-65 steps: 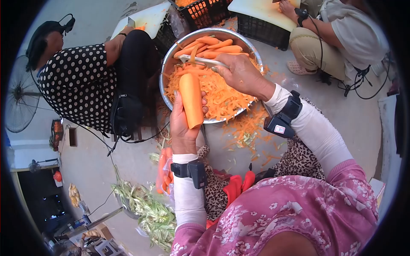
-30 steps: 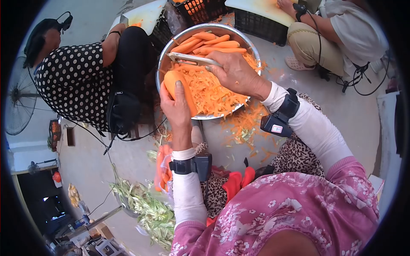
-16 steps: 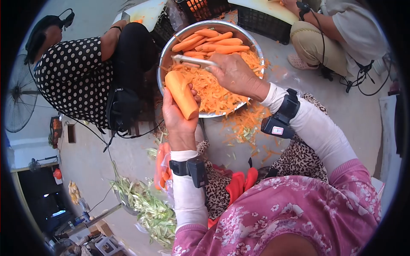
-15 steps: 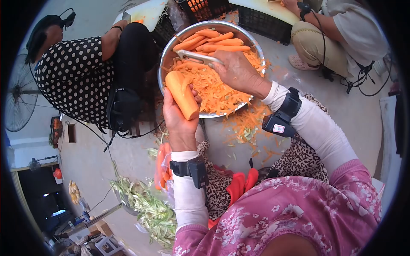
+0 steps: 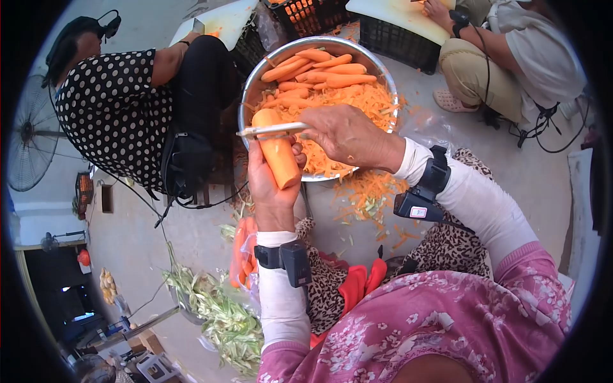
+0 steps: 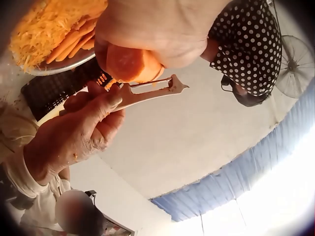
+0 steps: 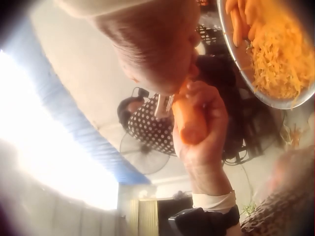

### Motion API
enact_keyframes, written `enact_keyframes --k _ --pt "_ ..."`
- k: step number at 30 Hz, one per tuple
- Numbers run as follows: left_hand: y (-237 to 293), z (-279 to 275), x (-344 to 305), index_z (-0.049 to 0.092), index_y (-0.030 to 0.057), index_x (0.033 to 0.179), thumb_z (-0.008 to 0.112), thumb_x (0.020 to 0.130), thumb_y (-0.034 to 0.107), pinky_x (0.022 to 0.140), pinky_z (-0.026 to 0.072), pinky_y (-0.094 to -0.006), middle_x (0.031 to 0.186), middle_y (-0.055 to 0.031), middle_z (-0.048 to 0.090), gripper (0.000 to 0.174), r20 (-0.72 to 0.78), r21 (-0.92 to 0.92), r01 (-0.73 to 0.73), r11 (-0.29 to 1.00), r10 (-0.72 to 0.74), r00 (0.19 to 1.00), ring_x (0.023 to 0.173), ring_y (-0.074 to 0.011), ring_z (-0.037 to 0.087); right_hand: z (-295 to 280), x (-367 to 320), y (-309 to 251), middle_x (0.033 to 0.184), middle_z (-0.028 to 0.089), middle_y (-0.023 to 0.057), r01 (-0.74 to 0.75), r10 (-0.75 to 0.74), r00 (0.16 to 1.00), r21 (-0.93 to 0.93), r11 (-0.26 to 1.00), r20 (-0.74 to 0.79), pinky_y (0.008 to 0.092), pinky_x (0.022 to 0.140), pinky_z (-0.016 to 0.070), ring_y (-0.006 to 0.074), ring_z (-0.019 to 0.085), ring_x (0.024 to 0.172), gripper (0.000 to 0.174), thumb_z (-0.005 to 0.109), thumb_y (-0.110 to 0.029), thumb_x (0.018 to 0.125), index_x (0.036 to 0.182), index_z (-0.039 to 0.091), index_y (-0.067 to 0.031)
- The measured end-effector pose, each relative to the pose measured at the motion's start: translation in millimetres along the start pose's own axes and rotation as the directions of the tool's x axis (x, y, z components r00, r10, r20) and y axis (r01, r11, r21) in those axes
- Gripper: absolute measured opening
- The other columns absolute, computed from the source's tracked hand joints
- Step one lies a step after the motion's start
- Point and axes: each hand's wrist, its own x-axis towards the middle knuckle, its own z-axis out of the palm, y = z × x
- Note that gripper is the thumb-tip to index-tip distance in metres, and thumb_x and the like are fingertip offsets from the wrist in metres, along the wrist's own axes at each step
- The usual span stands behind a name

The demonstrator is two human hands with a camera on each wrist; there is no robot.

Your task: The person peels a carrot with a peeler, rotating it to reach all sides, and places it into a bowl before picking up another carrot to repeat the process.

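Note:
A thick peeled carrot point(image 5: 281, 163) rests in my left hand point(image 5: 271, 198), gripped between curled fingers and thumb over the near rim of a metal basin point(image 5: 391, 83). My right hand point(image 5: 351, 135) holds a vegetable peeler point(image 5: 294, 127) by its handle. In the head view the peeler's head lies across the carrot's upper part. The left wrist view shows the peeler point(image 6: 147, 88) right beside the cut end of the carrot point(image 6: 129, 65). Whole carrots point(image 5: 319, 70) are piled at the far side of the basin, with orange peelings point(image 5: 332, 163) in front of them.
Two people crouch at the back left and right, by cutting boards point(image 5: 396, 16) on black crates point(image 5: 393, 46). Peelings point(image 5: 370, 195) litter the floor before the basin. A bag of carrots point(image 5: 241, 252) and a heap of corn husks point(image 5: 223, 319) lie at the left.
The peeler has come down from above the basin onto the carrot as my right hand moved nearer. My left hand turned the carrot earlier and still grips it.

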Motion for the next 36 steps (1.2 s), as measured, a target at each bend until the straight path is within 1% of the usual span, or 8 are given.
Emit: enact_keyframes --k 3,5,14,16,22,30,34,36 --pt "-4 9 -6 0.046 0.0027 0.118 0.038 0.096 0.049 0.061 0.0426 -0.0293 0.091 -0.0128 0.048 0.052 0.147 -0.038 0.076 0.996 -0.069 0.987 0.071 -0.0181 0.043 -6 7 21 0.074 0.054 0.0182 -0.086 0.078 0.993 -0.110 0.990 -0.084 0.0448 0.063 0.0441 0.0387 0.056 0.073 0.016 0.055 -0.017 0.088 0.089 0.053 -0.0017" --pt "-6 19 -8 0.047 0.0025 0.118 0.040 0.095 0.050 0.060 0.0410 -0.0282 0.091 -0.0130 0.047 0.053 0.246 -0.035 0.096 0.995 -0.084 0.966 0.072 -0.0188 0.042 -7 6 41 0.074 0.055 0.0176 -0.315 0.340 0.939 -0.260 0.913 0.056 0.0439 0.063 0.0437 0.0388 0.056 0.073 0.015 0.054 -0.016 0.088 0.088 0.054 -0.0012" --pt "3 2 3 0.049 0.0018 0.115 0.037 0.094 0.054 0.064 0.0455 -0.0298 0.094 -0.0144 0.049 0.057 0.089 -0.030 -0.023 0.999 0.026 0.996 0.079 -0.0227 0.047 -21 8 15 0.072 0.058 0.0190 -0.182 0.188 0.978 0.065 0.981 -0.095 0.0429 0.060 0.0441 0.0389 0.057 0.069 0.019 0.057 -0.019 0.087 0.088 0.058 -0.0008" --pt "4 1 4 0.051 0.0033 0.114 0.039 0.093 0.054 0.065 0.0459 -0.0305 0.093 -0.0137 0.054 0.056 0.088 -0.039 -0.036 0.999 0.039 0.995 0.079 -0.0230 0.050 -19 5 -2 0.071 0.059 0.0138 -0.185 0.185 0.983 0.129 0.974 0.011 0.0347 0.061 0.0443 0.0284 0.058 0.066 0.017 0.059 -0.018 0.087 0.093 0.059 -0.0011" --pt "-1 7 3 0.053 0.0068 0.113 0.046 0.091 0.052 0.065 0.0466 -0.0325 0.093 -0.0112 0.061 0.051 -0.079 -0.079 -0.041 0.996 0.035 0.996 0.077 -0.0234 0.055 -11 -8 -9 0.083 0.061 0.0148 -0.014 0.002 0.994 0.108 0.994 0.113 0.0410 0.067 0.0488 0.0344 0.061 0.077 0.019 0.056 -0.014 0.087 0.102 0.057 -0.0020" --pt "0 5 1 0.051 0.0043 0.114 0.046 0.093 0.049 0.062 0.0440 -0.0300 0.095 -0.0122 0.055 0.050 -0.021 -0.114 -0.029 0.993 0.026 0.999 0.080 -0.0213 0.050 -7 -6 -2 0.079 0.056 0.0162 0.017 -0.017 0.998 0.000 1.000 0.062 0.0432 0.065 0.0469 0.0366 0.058 0.077 0.019 0.055 -0.021 0.088 0.095 0.056 -0.0038" --pt "-2 9 0 0.049 0.0026 0.115 0.044 0.094 0.049 0.059 0.0405 -0.0264 0.090 -0.0107 0.044 0.051 0.101 -0.108 0.059 0.992 -0.048 0.994 0.075 -0.0188 0.040 -18 9 7 0.077 0.055 0.0168 -0.037 0.038 0.999 -0.034 0.999 0.034 0.0442 0.065 0.0461 0.0373 0.058 0.076 0.017 0.054 -0.020 0.089 0.093 0.055 -0.0038" --pt "-1 13 -2 0.048 0.0025 0.115 0.043 0.094 0.049 0.058 0.0388 -0.0268 0.090 -0.0101 0.044 0.051 0.164 -0.018 0.062 0.998 -0.058 0.985 0.074 -0.0187 0.038 -20 12 24 0.076 0.057 0.0171 -0.163 0.189 0.980 -0.298 0.940 0.057 0.0447 0.064 0.0456 0.0378 0.058 0.076 0.015 0.054 -0.017 0.088 0.091 0.054 -0.0024"
